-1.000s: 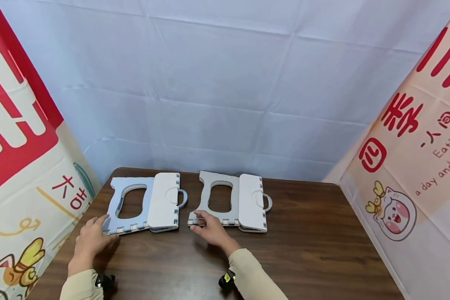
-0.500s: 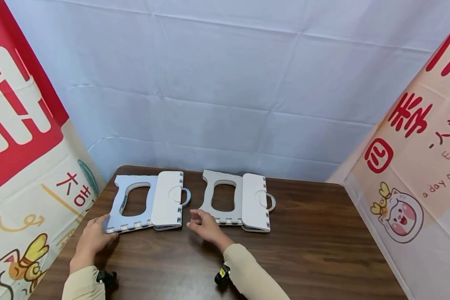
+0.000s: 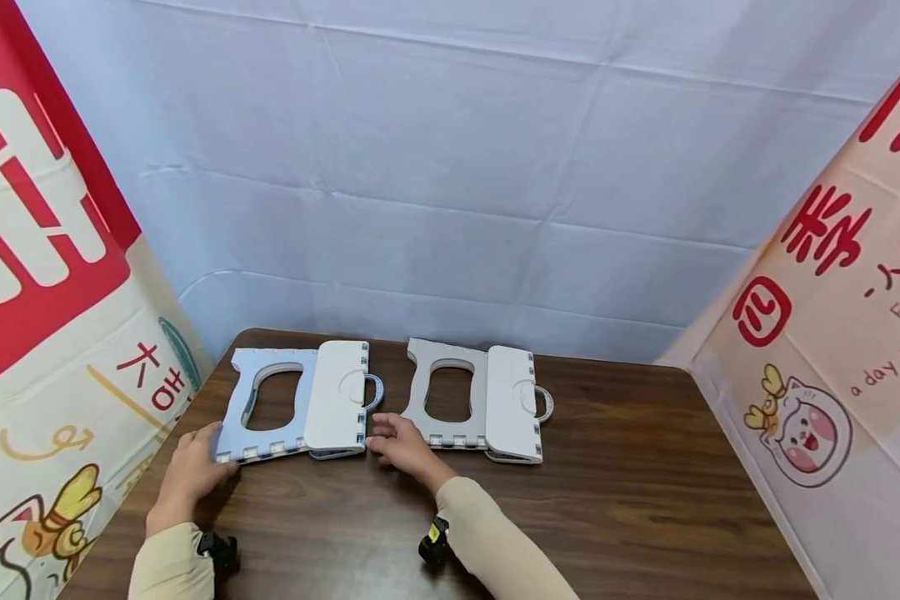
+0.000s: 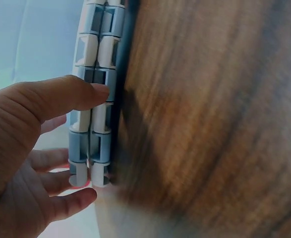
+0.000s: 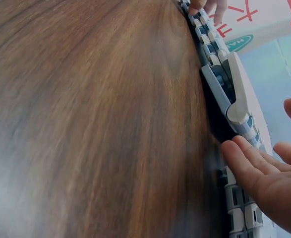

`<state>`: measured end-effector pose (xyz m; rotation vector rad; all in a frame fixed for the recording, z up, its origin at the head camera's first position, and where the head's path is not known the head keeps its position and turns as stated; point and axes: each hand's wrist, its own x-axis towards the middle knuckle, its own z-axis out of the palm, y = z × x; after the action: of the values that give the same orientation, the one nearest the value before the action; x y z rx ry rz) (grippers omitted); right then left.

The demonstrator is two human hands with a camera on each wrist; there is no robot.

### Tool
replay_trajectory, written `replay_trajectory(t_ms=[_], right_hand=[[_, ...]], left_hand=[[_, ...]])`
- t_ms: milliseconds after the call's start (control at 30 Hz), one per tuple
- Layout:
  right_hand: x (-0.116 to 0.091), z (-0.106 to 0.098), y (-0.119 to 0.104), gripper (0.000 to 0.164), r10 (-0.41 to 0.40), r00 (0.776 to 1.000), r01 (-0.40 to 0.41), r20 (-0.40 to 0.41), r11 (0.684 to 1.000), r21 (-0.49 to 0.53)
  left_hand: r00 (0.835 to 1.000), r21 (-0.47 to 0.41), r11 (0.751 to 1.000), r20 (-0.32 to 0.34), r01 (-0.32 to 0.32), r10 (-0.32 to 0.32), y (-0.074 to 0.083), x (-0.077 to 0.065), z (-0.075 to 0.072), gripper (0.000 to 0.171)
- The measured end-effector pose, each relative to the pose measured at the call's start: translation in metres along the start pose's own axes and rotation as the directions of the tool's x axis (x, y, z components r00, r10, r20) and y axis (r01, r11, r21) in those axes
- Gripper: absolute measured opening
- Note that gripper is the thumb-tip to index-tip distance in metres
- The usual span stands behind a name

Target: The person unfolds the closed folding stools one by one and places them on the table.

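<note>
A folded blue-and-white folding stool (image 3: 333, 400) lies flat on the dark wooden table, its loop handle pointing right. My left hand (image 3: 192, 471) is at its near left corner; in the left wrist view the thumb (image 4: 71, 96) rests across the hinged edge, with the other fingers extended beyond it. My right hand (image 3: 407, 450) is at the near right corner, fingers spread and loosely extended. The right wrist view has its fingertips (image 5: 232, 148) beside that stool's end; contact is unclear. A grey-and-white folding stool (image 3: 508, 408) lies behind and right of the right hand.
The brown table (image 3: 645, 483) meets a pale cloth backdrop (image 3: 435, 183) at the back. Printed cloths hang at the left (image 3: 52, 400) and right (image 3: 817, 358). A small black camera sits on each wrist.
My right hand has moved left, from the grey stool's near left corner to the blue stool's near right corner. My left hand stays at the blue stool. The head view has shifted slightly.
</note>
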<state>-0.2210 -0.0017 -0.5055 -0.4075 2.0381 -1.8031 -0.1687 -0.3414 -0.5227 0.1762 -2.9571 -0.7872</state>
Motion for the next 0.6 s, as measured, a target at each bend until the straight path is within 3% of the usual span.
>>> replay_trajectory(t_ms=[133, 333, 467, 600], right_hand=[[0.013, 0.006, 0.019, 0.048, 0.008, 1.000, -0.008, -0.020, 0.999, -0.031], [0.015, 0.014, 0.018, 0.044, -0.037, 0.998, 0.029, -0.054, 0.987, -0.157], [0.014, 0.020, 0.017, 0.042, -0.040, 0.998, 0.023, -0.056, 0.961, -0.276], [0.014, 0.027, 0.017, 0.036, -0.058, 0.987, 0.004, -0.150, 0.941, -0.340]], left_hand=[[1.000, -0.003, 1.000, 0.008, -0.010, 0.010, 0.002, 0.003, -0.002, 0.075], [0.999, 0.036, 0.999, 0.017, -0.028, 0.028, 0.003, 0.007, -0.003, 0.075], [1.000, 0.061, 0.998, 0.023, -0.003, 0.002, 0.002, 0.007, -0.003, 0.074], [0.999, 0.054, 0.998, 0.035, 0.017, -0.019, 0.002, 0.006, -0.003, 0.073]])
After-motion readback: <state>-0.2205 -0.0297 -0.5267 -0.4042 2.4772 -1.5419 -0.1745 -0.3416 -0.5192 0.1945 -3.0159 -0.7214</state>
